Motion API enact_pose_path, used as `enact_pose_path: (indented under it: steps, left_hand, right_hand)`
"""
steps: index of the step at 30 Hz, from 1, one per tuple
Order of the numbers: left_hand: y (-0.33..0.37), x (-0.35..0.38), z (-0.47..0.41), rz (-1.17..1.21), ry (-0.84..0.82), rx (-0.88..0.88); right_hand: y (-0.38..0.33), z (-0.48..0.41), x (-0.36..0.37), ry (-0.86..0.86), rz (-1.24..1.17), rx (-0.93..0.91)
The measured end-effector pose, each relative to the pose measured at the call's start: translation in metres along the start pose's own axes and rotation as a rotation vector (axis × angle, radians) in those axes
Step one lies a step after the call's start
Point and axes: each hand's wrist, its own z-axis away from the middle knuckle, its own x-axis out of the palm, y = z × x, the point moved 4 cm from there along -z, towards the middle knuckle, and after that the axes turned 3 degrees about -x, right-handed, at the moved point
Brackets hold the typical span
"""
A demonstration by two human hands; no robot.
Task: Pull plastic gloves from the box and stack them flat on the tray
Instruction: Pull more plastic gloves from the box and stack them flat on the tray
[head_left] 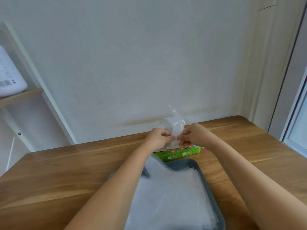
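The tray (201, 173) sits on the table (66, 171), nearest the person, with a stack of plastic gloves (174, 196) lying flat in it. The glove box (179, 154) lies just behind the tray. Above the box, the left hand (158, 138) and right hand (192, 135) meet side by side, both pinching one glove (176, 123) that rises between them. A wall (132, 63) stands behind the table.

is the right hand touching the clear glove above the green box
Touching. In the head view the right hand pinches the lower edge of the glove with curled fingers, and the left hand pinches it alongside.
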Motion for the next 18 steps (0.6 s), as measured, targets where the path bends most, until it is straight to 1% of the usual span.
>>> enact_pose_path:
  steps: [3, 6, 9, 11, 12, 15, 18]
  left_hand:
    - [-0.009, 0.001, -0.003, 0.070, 0.043, -0.043]
    - [-0.014, -0.003, -0.002, 0.128, 0.073, -0.062]
    - [-0.015, -0.005, -0.002, -0.013, 0.108, -0.012]
    - [-0.015, -0.002, -0.002, -0.160, 0.085, 0.027]
    - [-0.016, 0.001, -0.002, -0.217, 0.070, 0.027]
    - [-0.016, 0.007, -0.005, -0.327, 0.057, 0.019]
    - [-0.016, 0.008, -0.006, -0.367, 0.079, 0.015]
  right_hand:
    - [-0.001, -0.001, -0.003, -0.007, -0.023, -0.008]
    - [-0.001, -0.001, -0.010, 0.027, -0.128, -0.002]
    - [0.000, 0.000, -0.018, 0.105, -0.360, 0.016]
    - [0.002, -0.002, -0.020, 0.173, -0.568, 0.059]
    - [0.003, -0.002, -0.020, 0.216, -0.635, 0.073]
    - [-0.002, -0.002, -0.023, 0.329, -0.702, 0.036]
    - [-0.017, 0.005, -0.034, 0.431, -0.778, -0.104]
